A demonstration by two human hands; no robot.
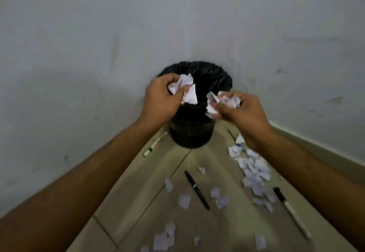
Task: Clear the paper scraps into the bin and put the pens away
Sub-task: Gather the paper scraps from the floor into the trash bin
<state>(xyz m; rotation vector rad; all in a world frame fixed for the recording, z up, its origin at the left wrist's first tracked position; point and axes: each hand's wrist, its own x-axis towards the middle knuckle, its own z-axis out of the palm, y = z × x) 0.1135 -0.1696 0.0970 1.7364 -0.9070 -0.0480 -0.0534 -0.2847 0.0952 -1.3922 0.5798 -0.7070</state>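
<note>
A black bin lined with a black bag stands in the corner of the room. Over its mouth my left hand grips a bunch of white paper scraps. My right hand holds another bunch of scraps just to the right, also above the bin. On the floor lie a black pen, a white marker with a black cap and a green and white marker. A heap of loose scraps lies under my right forearm.
Several more scraps are scattered over the tiled floor in front of the bin. Grey walls close in on the left and right, meeting behind the bin. A pale skirting strip runs along the right wall.
</note>
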